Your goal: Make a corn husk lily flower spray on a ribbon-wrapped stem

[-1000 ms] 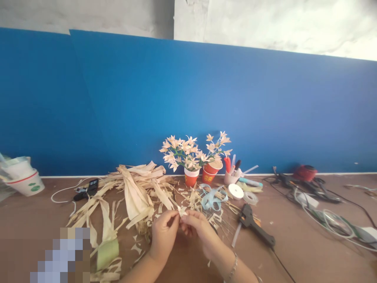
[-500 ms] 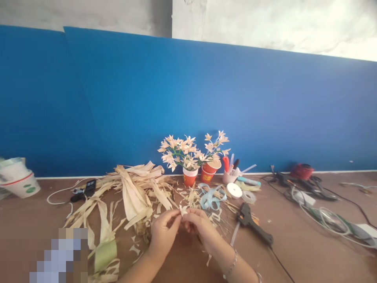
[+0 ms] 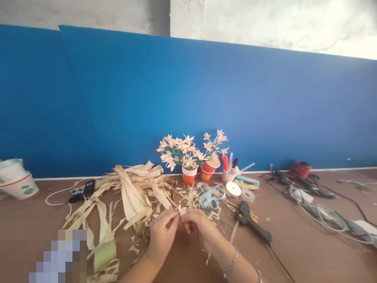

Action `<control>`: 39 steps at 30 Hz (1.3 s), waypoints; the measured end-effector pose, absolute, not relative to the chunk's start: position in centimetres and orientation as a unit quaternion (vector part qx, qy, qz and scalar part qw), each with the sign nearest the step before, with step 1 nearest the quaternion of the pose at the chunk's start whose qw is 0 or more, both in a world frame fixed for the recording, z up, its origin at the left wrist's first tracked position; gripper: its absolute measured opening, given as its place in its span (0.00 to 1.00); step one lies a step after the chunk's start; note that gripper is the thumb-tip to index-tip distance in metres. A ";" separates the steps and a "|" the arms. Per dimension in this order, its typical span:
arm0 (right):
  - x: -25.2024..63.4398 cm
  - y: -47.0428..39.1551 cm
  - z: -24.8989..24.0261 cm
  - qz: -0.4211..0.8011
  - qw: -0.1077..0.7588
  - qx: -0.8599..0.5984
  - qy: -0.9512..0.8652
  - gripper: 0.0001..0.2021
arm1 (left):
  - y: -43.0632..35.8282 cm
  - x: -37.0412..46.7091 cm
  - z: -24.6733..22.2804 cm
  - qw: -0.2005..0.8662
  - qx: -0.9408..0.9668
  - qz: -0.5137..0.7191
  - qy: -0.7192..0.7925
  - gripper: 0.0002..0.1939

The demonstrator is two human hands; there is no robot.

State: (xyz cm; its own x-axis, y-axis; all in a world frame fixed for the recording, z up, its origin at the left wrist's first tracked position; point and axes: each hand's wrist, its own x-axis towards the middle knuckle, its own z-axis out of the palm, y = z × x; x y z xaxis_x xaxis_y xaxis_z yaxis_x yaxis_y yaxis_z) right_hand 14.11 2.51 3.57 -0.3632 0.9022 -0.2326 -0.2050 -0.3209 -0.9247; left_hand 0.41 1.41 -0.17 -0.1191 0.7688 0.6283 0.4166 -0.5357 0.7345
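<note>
The left hand [image 3: 161, 232] and right hand [image 3: 196, 225] pinch a pale petal piece [image 3: 182, 210], seemingly unmounted; at twelve o'clock, an assembled flower spray [image 3: 182, 146] stands in a paper cup [image 3: 189, 177].

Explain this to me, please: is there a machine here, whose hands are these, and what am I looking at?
There is no robot here, just a person's two bare hands. The camera is worn on that person's head, looking forward and down, so you see roughly what they see. The left hand and right hand meet in the middle, pinching a small pale piece at their fingertips. On the brown table, dry strips are heaped to the left. Beyond the hands are pale flowers and red cups, with a blue ribbon nearer. A glue gun lies to the right.
</note>
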 end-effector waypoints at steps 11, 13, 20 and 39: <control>14.6 3.1 3.7 0.657 0.403 -0.419 -0.480 0.07 | 1.6 0.3 0.6 0.255 0.631 0.587 0.438 0.06; 14.8 3.2 4.1 0.644 0.394 -0.419 -0.504 0.07 | 1.7 0.4 0.7 0.291 0.624 0.586 0.427 0.06; 15.9 3.4 4.8 0.655 0.344 -0.420 -0.526 0.03 | 1.7 0.5 0.4 0.433 0.597 0.547 0.396 0.06; 16.3 4.2 4.2 0.661 0.325 -0.430 -0.521 0.05 | 1.6 0.7 0.6 0.518 0.510 0.539 0.425 0.10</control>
